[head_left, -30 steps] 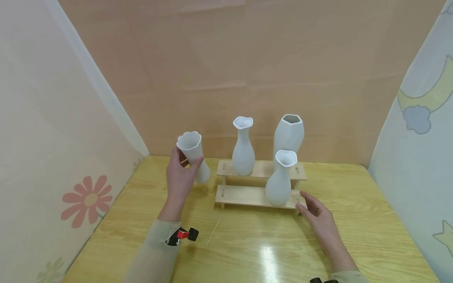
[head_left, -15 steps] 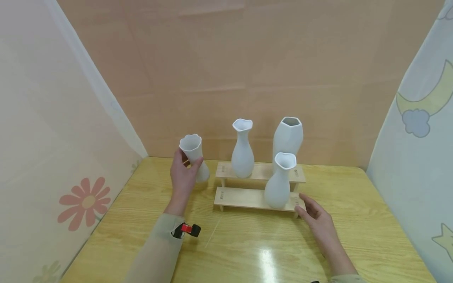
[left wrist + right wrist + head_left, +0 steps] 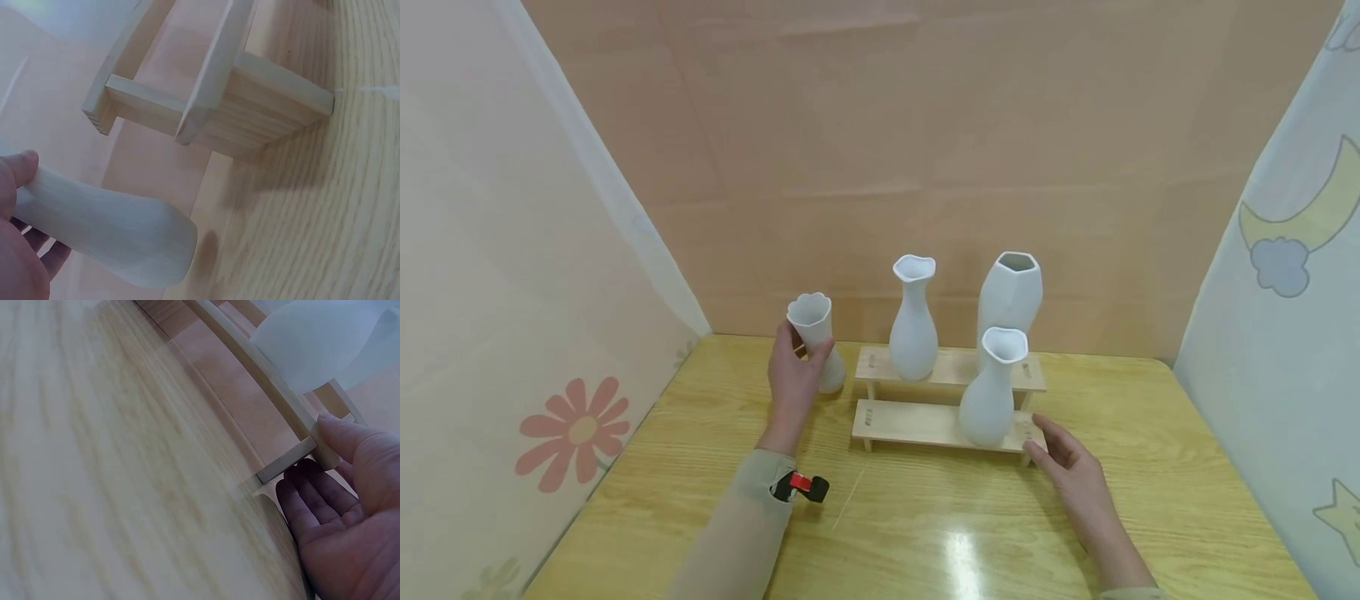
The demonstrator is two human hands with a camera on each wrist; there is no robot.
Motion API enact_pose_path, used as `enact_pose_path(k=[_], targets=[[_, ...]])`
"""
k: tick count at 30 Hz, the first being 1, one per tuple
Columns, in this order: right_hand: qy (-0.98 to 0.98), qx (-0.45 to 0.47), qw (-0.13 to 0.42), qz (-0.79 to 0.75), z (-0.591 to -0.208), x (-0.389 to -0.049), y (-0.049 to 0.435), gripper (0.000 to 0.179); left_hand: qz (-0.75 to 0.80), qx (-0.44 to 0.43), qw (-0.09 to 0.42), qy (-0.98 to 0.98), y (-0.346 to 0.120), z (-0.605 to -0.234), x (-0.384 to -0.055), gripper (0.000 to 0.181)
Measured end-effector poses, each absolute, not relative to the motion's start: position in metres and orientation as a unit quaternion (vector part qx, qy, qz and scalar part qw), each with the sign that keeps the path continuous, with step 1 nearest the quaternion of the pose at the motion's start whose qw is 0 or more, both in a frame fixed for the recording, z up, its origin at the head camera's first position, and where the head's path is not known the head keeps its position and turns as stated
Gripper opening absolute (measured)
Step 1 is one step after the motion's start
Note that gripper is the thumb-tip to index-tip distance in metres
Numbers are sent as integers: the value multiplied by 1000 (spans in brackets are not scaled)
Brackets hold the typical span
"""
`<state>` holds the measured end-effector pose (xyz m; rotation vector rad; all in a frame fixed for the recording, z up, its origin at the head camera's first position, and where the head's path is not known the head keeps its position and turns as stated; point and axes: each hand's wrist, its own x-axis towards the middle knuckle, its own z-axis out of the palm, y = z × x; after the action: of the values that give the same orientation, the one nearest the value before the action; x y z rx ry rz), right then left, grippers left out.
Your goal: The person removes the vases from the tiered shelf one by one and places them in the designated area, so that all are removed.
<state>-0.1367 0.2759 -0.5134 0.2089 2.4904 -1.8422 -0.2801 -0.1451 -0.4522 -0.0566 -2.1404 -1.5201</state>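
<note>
In the head view my left hand (image 3: 792, 375) grips a white vase with a scalloped rim (image 3: 832, 373) around its narrow waist. The vase leans slightly left, beside the left end of a two-tier wooden stand (image 3: 910, 421). The left wrist view shows the vase's base (image 3: 164, 244) close over the table, with a shadow beside it. At the stand's lower right corner, my right hand (image 3: 1075, 475) pinches the board's end. In the right wrist view its thumb (image 3: 340, 434) lies on the board and the fingers curl beneath, near the leg (image 3: 287, 460).
A slim wavy-rimmed vase (image 3: 913, 337) stands on the upper tier's left, and a taller faceted vase (image 3: 1011, 296) on its right. Another wavy-rimmed vase (image 3: 987, 408) occupies the lower tier's right. Fabric backdrops (image 3: 880, 167) border the wooden table (image 3: 880, 542).
My left hand has brought the scalloped vase slightly right toward the stand, and it leans less. The right hand keeps its hold on the stand. The head view has shifted a little.
</note>
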Motion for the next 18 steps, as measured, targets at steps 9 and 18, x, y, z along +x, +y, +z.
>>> enact_pose_path(k=[9,18], targets=[[805,75,22,-588,-516,-137,277,81,-561,-12,237,-793,-143,-459,-282,67],[805,73,24,-588,-513,-136,275,81,-555,-15,240,-796,-142,-461,-284,67]])
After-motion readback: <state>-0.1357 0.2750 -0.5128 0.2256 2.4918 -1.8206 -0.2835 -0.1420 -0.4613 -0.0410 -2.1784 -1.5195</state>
